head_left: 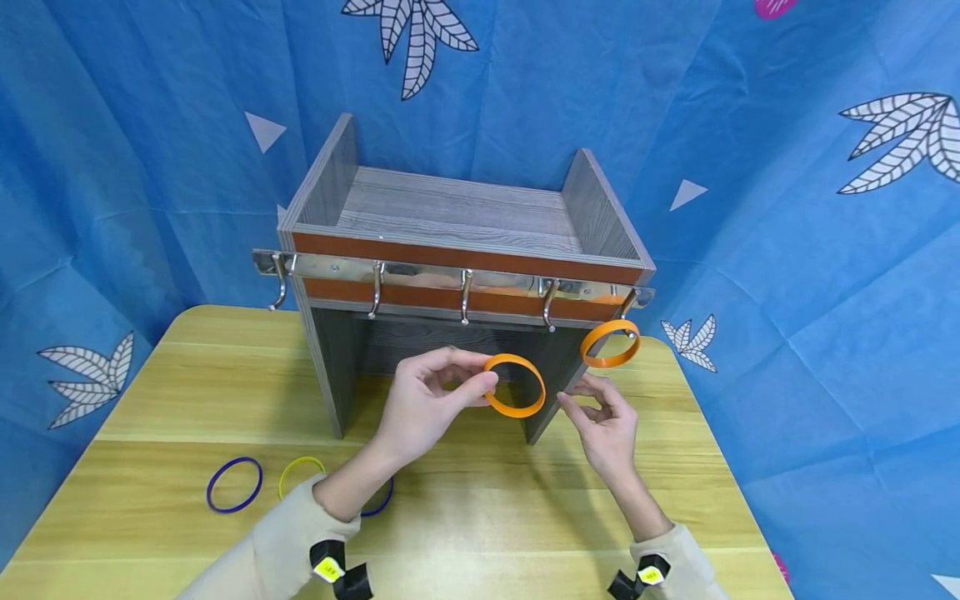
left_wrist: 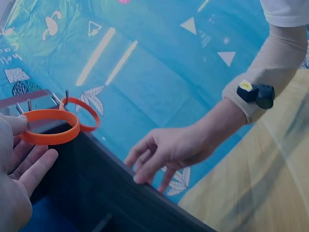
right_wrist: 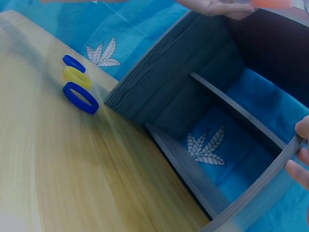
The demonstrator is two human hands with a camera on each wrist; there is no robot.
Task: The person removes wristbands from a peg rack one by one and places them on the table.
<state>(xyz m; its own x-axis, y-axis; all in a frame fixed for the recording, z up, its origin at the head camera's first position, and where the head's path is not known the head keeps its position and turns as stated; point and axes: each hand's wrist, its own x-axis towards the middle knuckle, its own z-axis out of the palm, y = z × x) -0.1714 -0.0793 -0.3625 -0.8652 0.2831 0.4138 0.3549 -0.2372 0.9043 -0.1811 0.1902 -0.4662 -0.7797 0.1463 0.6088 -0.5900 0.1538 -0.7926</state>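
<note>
My left hand (head_left: 435,400) pinches an orange wristband (head_left: 542,392) at its left side, between thumb and fingers, in front of the shelf's lower opening. Another orange wristband (head_left: 587,342) hangs from the rightmost hook of the metal hook rail (head_left: 427,277). Below that hook, my right hand (head_left: 609,425) holds the front edge of the grey wooden shelf's (head_left: 459,200) right side panel. Its thumb and fingers straddle this edge in the right wrist view, where only the fingertips (right_wrist: 298,173) show. Beyond the panel, the left wrist view shows the right hand (left_wrist: 176,147) whole.
On the table (head_left: 480,517) at the left lie a blue wristband (head_left: 260,479), a yellow wristband (head_left: 282,482) and a second blue wristband (head_left: 388,497), the latter two partly hidden by my left arm. A blue patterned cloth (head_left: 795,350) hangs behind the table.
</note>
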